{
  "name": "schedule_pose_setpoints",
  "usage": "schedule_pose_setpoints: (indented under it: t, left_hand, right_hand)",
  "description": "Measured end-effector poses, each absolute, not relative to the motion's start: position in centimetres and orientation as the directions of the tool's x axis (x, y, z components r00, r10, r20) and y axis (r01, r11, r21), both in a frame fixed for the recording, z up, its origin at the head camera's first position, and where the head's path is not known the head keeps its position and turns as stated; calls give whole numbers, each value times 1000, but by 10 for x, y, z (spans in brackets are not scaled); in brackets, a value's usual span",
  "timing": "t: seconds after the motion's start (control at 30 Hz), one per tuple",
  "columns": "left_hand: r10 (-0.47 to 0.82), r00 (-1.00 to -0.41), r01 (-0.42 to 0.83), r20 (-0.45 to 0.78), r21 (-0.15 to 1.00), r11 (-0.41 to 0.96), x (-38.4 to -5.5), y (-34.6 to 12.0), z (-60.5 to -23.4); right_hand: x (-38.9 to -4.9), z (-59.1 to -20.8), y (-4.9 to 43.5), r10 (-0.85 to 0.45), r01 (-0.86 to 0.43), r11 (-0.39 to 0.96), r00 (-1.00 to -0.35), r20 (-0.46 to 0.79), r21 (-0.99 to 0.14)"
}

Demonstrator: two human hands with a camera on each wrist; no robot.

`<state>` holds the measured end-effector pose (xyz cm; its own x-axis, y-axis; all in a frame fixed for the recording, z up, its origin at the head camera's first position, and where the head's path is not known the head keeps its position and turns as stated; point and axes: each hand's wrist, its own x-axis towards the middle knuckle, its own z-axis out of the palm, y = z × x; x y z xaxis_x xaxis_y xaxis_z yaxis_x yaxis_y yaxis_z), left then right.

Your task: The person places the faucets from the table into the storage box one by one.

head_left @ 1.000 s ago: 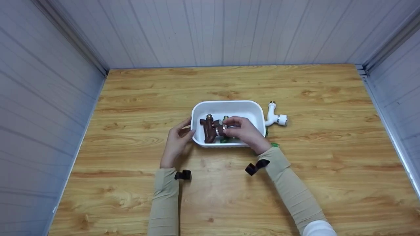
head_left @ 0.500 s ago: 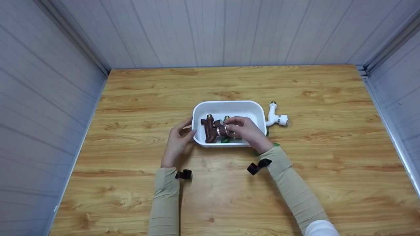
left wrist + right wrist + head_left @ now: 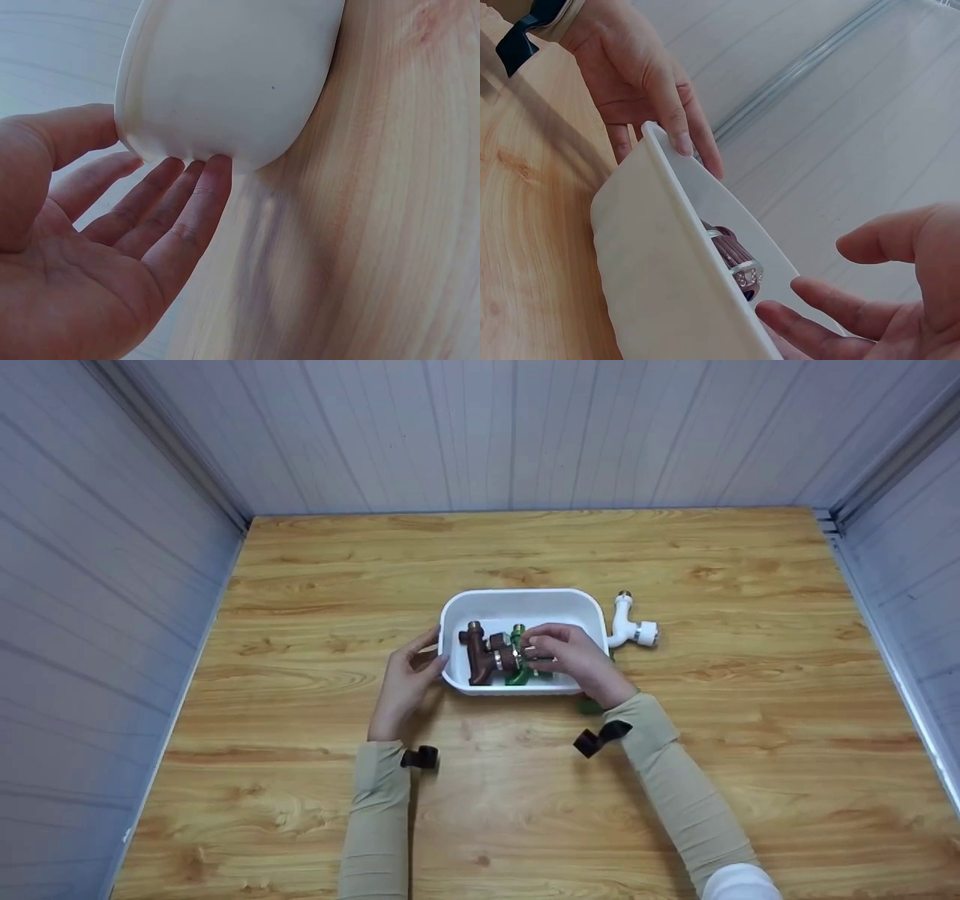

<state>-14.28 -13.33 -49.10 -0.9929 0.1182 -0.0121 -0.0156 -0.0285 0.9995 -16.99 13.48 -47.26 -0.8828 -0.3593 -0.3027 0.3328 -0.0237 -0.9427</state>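
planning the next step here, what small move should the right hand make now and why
I'd probably move the right hand over to the white tap: that hand seems to hold nothing, thumb apart from fingers, the brown tap and green tap already lie in the tub, and the white one sits just outside it.

Both hands forward, right-hand fingers apart

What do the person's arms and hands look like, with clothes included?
The left hand and right hand wear no gloves. The left sleeve and right sleeve are long, beige and creased. A black fitting shows at each sleeve's end. A white piece, partly out of frame, adjoins the right sleeve.
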Motion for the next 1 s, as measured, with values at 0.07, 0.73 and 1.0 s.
schedule_pose_setpoints:
  t: [0.07,0.73,1.0]
  left_hand:
    - [116,-993,-10,-7,1000,-22,-143,-132,-490]
    - [122,-992,5,11,999,-44,-142,-132,-491]
    - [111,-994,19,21,1000,-12,-143,-132,-490]
  right_hand:
    - [-170,-472,135,-357,339,-24,-881,-309,-940]
    - [-163,-461,159,-372,316,-79,-889,-266,-946]
    - [-157,-454,174,-350,286,-122,-908,-228,-950]
